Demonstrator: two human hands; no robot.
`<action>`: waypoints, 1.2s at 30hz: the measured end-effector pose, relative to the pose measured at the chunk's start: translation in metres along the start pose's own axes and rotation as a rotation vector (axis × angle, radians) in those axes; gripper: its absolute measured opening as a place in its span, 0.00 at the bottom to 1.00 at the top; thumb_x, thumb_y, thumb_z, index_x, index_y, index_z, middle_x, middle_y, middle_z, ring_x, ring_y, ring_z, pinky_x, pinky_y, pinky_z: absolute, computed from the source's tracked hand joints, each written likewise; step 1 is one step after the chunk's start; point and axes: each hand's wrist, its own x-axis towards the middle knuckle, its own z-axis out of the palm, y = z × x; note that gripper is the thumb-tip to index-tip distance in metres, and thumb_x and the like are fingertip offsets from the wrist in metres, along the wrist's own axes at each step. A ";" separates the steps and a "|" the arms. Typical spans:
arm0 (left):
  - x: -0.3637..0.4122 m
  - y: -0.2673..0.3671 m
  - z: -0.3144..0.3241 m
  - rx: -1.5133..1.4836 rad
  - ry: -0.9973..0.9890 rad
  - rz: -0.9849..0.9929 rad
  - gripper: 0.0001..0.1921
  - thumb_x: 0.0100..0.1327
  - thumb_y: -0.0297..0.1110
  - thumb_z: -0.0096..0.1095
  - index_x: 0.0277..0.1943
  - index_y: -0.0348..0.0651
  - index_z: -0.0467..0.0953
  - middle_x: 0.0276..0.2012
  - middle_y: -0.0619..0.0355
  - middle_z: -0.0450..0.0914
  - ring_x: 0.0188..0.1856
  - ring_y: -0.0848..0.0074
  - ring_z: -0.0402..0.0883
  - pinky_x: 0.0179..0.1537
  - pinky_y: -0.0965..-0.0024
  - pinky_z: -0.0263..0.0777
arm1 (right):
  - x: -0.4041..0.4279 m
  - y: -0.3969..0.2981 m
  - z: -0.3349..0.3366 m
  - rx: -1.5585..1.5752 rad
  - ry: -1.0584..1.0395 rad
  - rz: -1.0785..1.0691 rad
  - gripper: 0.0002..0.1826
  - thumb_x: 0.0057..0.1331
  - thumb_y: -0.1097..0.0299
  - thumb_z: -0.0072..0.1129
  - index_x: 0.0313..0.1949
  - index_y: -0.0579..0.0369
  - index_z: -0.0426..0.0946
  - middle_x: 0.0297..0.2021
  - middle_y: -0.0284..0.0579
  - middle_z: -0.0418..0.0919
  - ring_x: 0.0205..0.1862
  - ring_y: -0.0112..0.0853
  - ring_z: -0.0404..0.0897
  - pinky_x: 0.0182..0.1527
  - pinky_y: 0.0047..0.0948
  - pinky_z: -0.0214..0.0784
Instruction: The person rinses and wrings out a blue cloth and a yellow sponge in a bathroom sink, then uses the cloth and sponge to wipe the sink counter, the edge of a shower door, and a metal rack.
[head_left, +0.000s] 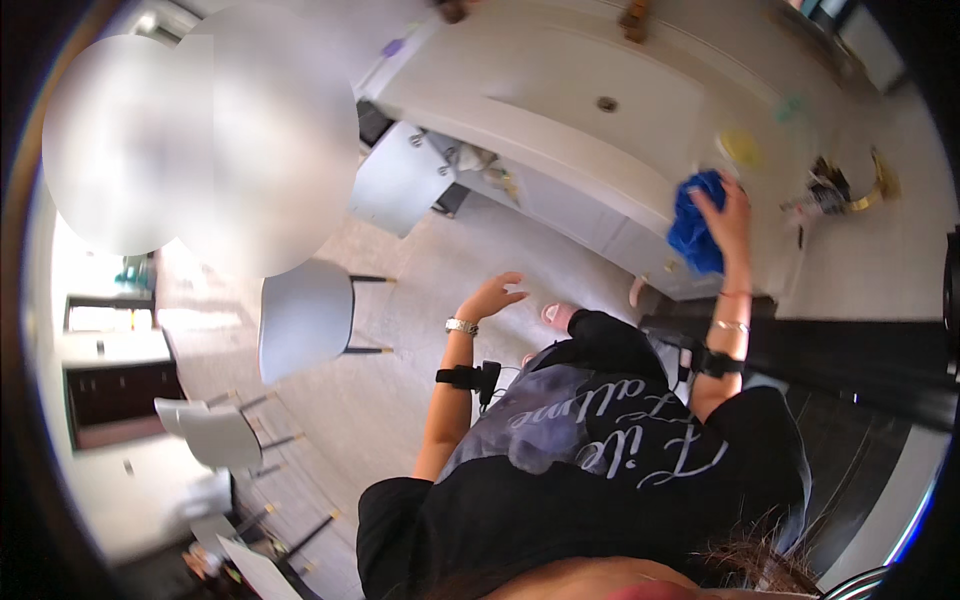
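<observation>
My right hand (729, 217) grips a crumpled blue cloth or plastic bag (696, 225) at the front edge of the pale counter; which of the two it is cannot be told. Part of it hangs over the edge. My left hand (491, 297) is held in the air over the floor with its fingers apart and nothing in it. Just beyond the blue bundle lies a yellow round item (739, 147), blurred. A drain (607, 104) shows in the pale basin of the counter.
An open cabinet door (405, 180) juts out below the counter. Gold-coloured and dark items (874, 184) lie on the counter's right part. A light chair (307, 319) stands at the left, with more chairs (221, 435) behind. Cabinet fronts (566, 210) run under the counter.
</observation>
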 end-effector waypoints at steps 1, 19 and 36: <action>-0.001 -0.005 -0.001 -0.023 0.014 0.063 0.25 0.57 0.45 0.63 0.54 0.40 0.71 0.51 0.51 0.76 0.50 0.65 0.76 0.48 0.66 0.72 | -0.009 -0.008 -0.004 0.107 -0.038 0.083 0.42 0.43 0.54 0.72 0.58 0.44 0.65 0.50 0.53 0.67 0.53 0.48 0.67 0.54 0.43 0.60; -0.062 -0.052 -0.024 -0.039 -0.015 -0.057 0.23 0.60 0.40 0.62 0.55 0.38 0.70 0.49 0.50 0.77 0.46 0.67 0.79 0.47 0.66 0.72 | 0.011 -0.161 0.004 -0.027 0.207 -0.055 0.23 0.43 0.63 0.68 0.41 0.41 0.71 0.50 0.39 0.64 0.54 0.42 0.62 0.50 0.54 0.56; -0.230 -0.180 0.211 -0.699 0.182 -0.895 0.18 0.62 0.43 0.52 0.53 0.47 0.72 0.44 0.58 0.80 0.44 0.68 0.80 0.44 0.64 0.71 | 0.001 -0.142 0.084 -0.334 -0.252 -0.058 0.37 0.58 0.35 0.44 0.63 0.41 0.59 0.60 0.61 0.56 0.58 0.67 0.54 0.50 0.73 0.49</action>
